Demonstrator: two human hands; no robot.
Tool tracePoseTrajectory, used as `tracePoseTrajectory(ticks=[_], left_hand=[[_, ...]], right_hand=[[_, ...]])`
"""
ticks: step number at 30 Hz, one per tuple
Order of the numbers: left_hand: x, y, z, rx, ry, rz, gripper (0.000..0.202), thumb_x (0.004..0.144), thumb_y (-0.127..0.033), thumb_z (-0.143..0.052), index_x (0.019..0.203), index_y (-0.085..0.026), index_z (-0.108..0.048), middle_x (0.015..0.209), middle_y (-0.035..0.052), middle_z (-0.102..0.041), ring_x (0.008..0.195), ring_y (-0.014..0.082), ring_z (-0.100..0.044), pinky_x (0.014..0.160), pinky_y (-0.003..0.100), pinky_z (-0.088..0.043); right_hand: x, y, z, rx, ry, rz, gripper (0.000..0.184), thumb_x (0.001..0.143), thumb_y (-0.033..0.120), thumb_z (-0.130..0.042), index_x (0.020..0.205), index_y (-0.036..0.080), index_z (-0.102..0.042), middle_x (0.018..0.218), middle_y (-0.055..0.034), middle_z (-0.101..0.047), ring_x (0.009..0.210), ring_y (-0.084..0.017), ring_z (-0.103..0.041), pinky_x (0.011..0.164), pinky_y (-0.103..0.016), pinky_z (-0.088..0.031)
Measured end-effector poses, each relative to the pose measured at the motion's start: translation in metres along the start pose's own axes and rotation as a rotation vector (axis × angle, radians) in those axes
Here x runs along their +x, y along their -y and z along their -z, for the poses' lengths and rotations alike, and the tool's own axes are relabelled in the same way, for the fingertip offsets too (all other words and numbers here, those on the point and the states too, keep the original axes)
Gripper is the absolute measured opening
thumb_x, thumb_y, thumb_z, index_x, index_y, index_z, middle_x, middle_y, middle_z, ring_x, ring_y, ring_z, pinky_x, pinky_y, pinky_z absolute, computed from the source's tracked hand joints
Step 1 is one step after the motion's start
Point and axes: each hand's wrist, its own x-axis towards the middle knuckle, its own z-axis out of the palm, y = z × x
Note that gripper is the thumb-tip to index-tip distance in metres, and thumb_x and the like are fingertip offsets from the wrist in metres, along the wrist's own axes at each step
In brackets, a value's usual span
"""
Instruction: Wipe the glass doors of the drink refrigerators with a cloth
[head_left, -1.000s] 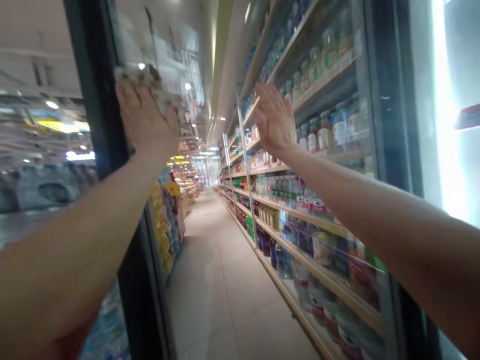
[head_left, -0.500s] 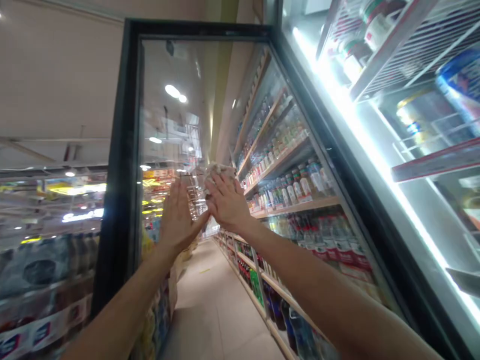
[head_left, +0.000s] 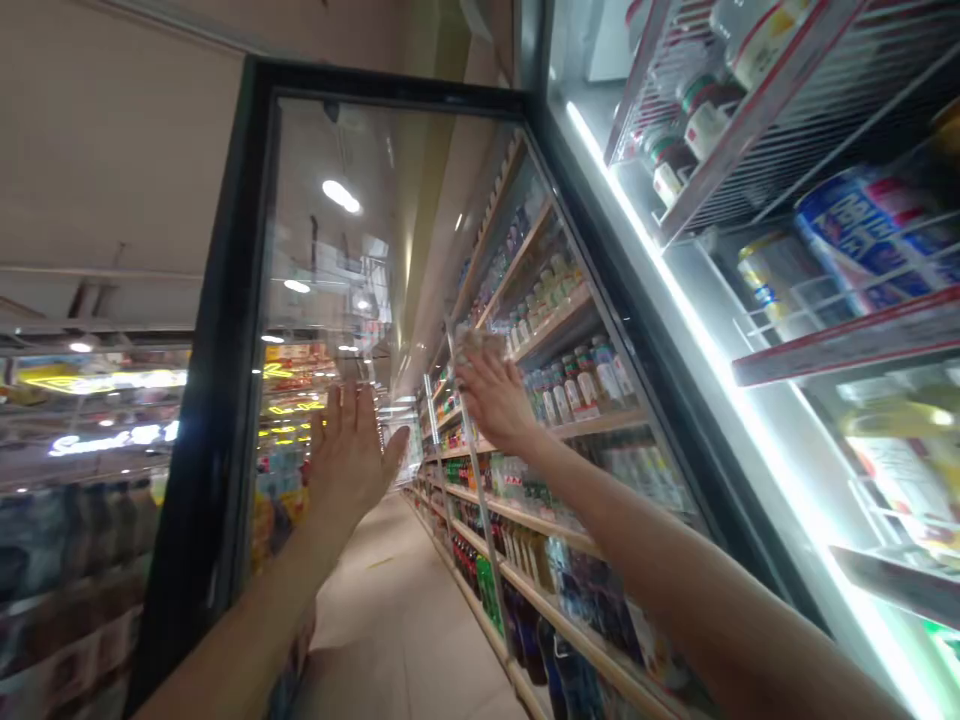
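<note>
The crumpled pale cloth (head_left: 480,342) sits under the fingertips of the right hand (head_left: 491,395), which holds it pressed against the inner face of the tall black-framed glass door (head_left: 225,300); the fingers lie over the cloth and only its upper edge shows above them; the cloth is on the pane's middle height, towards the hinge side. The left hand (head_left: 351,465) is wide open, fingers straight and together, thumb out, palm towards the same pane, a little lower than the right hand and apart from it; whether the palm touches the glass I cannot tell. Beyond both hands, through the pane, run long wooden shelves of coloured bottles (head_left: 570,310) along a pale tiled aisle floor (head_left: 405,620). To the right of the right arm stands the open cooler, lit by a bright white light strip (head_left: 675,290); above the arm hangs a white wire shelf (head_left: 750,90) with dark-lidded jars (head_left: 675,160), and below that are blue and white cans (head_left: 870,235).
</note>
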Motion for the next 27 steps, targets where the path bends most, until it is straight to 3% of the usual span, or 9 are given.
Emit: tracePoseTrajectory(ticks=[2,3,7,9,15,20,22,24,27], left_hand=[[0.000,-0.001,0.000,-0.001,-0.006,0.001,0.072,0.087,-0.052,-0.021,0.138,-0.001,-0.027,0.147,0.0208,-0.023,0.138,0.0319,-0.011,0.109,0.052,-0.014],[-0.001,-0.001,0.001,0.001,-0.006,0.003,0.072,0.087,-0.052,-0.021,0.138,-0.001,-0.026,0.147,0.0209,-0.023,0.138,0.0320,-0.011,0.109,0.052,-0.014],[-0.001,-0.003,0.001,0.011,-0.003,0.012,0.071,0.087,-0.051,-0.023,0.137,-0.001,-0.029,0.146,0.0203,-0.025,0.138,0.0321,-0.014,0.109,0.052,-0.015],[-0.001,-0.003,0.001,0.014,-0.005,0.011,0.071,0.086,-0.051,-0.023,0.136,-0.001,-0.031,0.146,0.0204,-0.025,0.137,0.0323,-0.015,0.109,0.052,-0.016],[-0.001,-0.003,0.002,0.003,0.002,0.010,0.071,0.087,-0.051,-0.021,0.137,0.000,-0.029,0.146,0.0210,-0.024,0.138,0.0327,-0.014,0.109,0.053,-0.014],[-0.001,-0.005,0.004,0.002,0.036,0.027,0.072,0.087,-0.052,-0.023,0.137,-0.001,-0.027,0.147,0.0212,-0.023,0.138,0.0329,-0.012,0.109,0.053,-0.014],[-0.001,-0.007,0.006,0.006,0.048,0.039,0.071,0.087,-0.051,-0.022,0.137,-0.001,-0.027,0.147,0.0209,-0.022,0.138,0.0322,-0.012,0.109,0.053,-0.013],[-0.004,-0.011,0.009,0.013,0.055,0.055,0.071,0.087,-0.051,-0.022,0.137,-0.001,-0.027,0.147,0.0208,-0.021,0.138,0.0314,-0.012,0.110,0.052,-0.013],[-0.013,-0.019,0.013,0.030,0.052,0.056,0.071,0.088,-0.052,-0.021,0.138,-0.002,-0.026,0.148,0.0201,-0.021,0.139,0.0303,-0.011,0.110,0.051,-0.014]], right_hand=[[-0.002,0.004,-0.002,0.009,0.033,0.109,0.046,0.089,0.026,-0.035,0.134,0.031,-0.039,0.145,0.0004,-0.035,0.135,-0.019,-0.026,0.109,-0.046,-0.022],[-0.004,-0.005,0.001,-0.002,0.027,0.069,0.045,0.089,0.026,-0.035,0.133,0.031,-0.041,0.144,0.0001,-0.036,0.135,-0.020,-0.026,0.109,-0.047,-0.021],[-0.018,-0.075,0.025,-0.084,-0.110,-0.429,0.047,0.088,0.026,-0.034,0.134,0.022,-0.041,0.144,-0.0086,-0.035,0.134,-0.029,-0.028,0.104,-0.058,-0.025],[-0.021,-0.086,0.027,-0.098,-0.175,-0.550,0.047,0.089,0.027,-0.032,0.134,0.020,-0.040,0.144,-0.0103,-0.036,0.133,-0.031,-0.028,0.101,-0.059,-0.028],[-0.034,-0.043,0.013,-0.051,0.016,0.045,0.044,0.089,0.028,-0.032,0.132,0.028,-0.043,0.143,-0.0026,-0.038,0.134,-0.023,-0.027,0.107,-0.050,-0.024],[-0.053,-0.104,0.039,-0.087,-0.149,-0.453,0.048,0.089,0.027,-0.029,0.134,0.014,-0.040,0.141,-0.0192,-0.037,0.131,-0.033,-0.030,0.100,-0.059,-0.026],[-0.057,-0.108,0.039,-0.083,-0.169,-0.490,0.050,0.089,0.028,-0.028,0.135,0.010,-0.038,0.141,-0.0218,-0.035,0.132,-0.035,-0.028,0.099,-0.060,-0.027],[-0.062,-0.088,0.030,-0.053,-0.100,-0.328,0.048,0.088,0.028,-0.032,0.135,0.017,-0.039,0.142,-0.0138,-0.037,0.134,-0.030,-0.027,0.104,-0.054,-0.026],[-0.071,-0.047,0.018,0.001,0.052,0.107,0.045,0.088,0.029,-0.036,0.133,0.028,-0.041,0.143,-0.0014,-0.038,0.135,-0.020,-0.026,0.109,-0.045,-0.021]])
